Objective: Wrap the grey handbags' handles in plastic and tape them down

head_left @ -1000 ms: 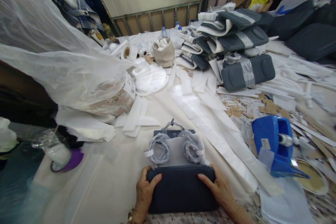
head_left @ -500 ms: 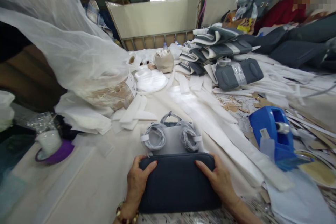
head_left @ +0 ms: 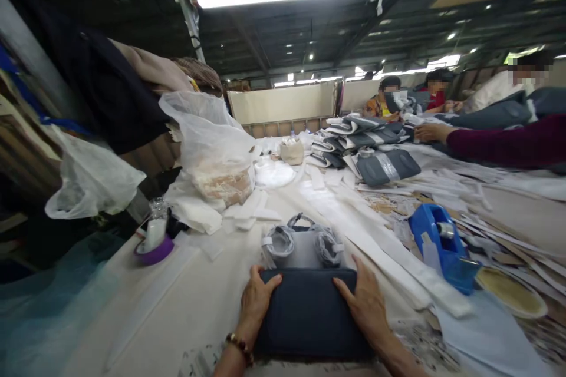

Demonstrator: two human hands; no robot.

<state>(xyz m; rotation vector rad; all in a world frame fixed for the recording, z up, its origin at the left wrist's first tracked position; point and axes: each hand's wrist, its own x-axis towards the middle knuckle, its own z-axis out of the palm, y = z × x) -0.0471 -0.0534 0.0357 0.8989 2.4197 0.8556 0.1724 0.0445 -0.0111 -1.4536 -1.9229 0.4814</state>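
Observation:
A dark navy bag [head_left: 309,318] lies before me on the pale table, its smooth padded side facing up. My left hand [head_left: 255,300] grips its left edge, thumb on the face and fingers partly hidden behind. On the right edge is my right hand [head_left: 368,303], its thumb pressing the face and its index finger sticking up past the corner. Beyond the bag's far edge are two coiled straps [head_left: 281,241] wrapped in clear plastic and held by white bands. Between them a wrapped carry handle [head_left: 301,220] stands up.
A purple tape roll [head_left: 154,252] lies at left, near a plastic-covered bundle [head_left: 225,184]. White foam strips [head_left: 367,241], a blue tape dispenser [head_left: 437,241] and scraps are at right. Grey bags [head_left: 389,166] are piled farther back. A co-worker's maroon sleeve [head_left: 508,140] reaches in.
My view has tilted up, showing more ceiling lights and people. A co-worker's arm now extends over the grey pieces at right. Both my hands stay on the bag; the right index finger has lifted.

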